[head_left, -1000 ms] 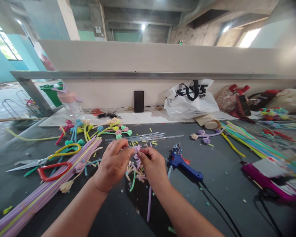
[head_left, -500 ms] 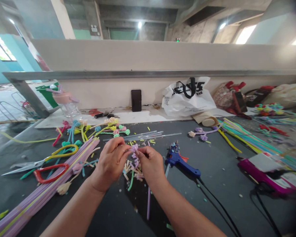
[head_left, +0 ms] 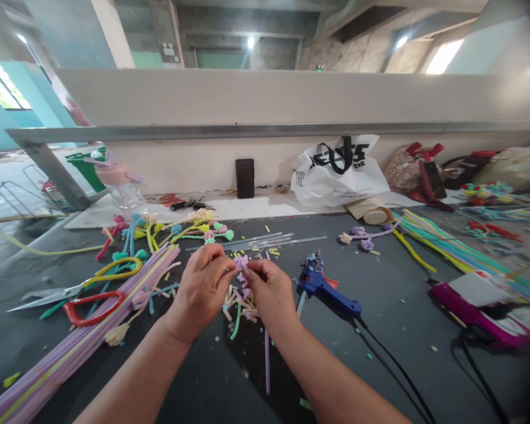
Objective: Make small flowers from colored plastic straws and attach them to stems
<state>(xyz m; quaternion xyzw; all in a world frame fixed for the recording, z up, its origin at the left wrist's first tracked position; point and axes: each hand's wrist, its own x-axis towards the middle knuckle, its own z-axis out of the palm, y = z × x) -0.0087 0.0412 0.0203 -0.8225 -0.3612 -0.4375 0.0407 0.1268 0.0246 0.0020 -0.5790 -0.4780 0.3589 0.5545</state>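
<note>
My left hand (head_left: 202, 290) and my right hand (head_left: 269, 291) meet above the dark table (head_left: 380, 306), fingertips pinched together on a small purple pipe-cleaner flower (head_left: 241, 261). A purple stem (head_left: 267, 359) runs down from under my right hand and lies on the table. Below my hands sits a heap of short cut pipe-cleaner pieces (head_left: 239, 307). A blue glue gun (head_left: 329, 290) lies just right of my right hand, its black cord trailing toward the near right.
Left of my hands lie a bundle of long purple pipe cleaners (head_left: 70, 347), red and yellow-handled scissors (head_left: 79, 291) and finished coloured flowers (head_left: 181, 231). A phone (head_left: 245, 178) and a white bag (head_left: 338, 171) stand by the back wall. More stems (head_left: 446, 247) and a magenta box (head_left: 481, 306) lie at right.
Both hands stay pinched on the purple flower with only small finger shifts. The view has drifted slightly; nothing on the table has moved.
</note>
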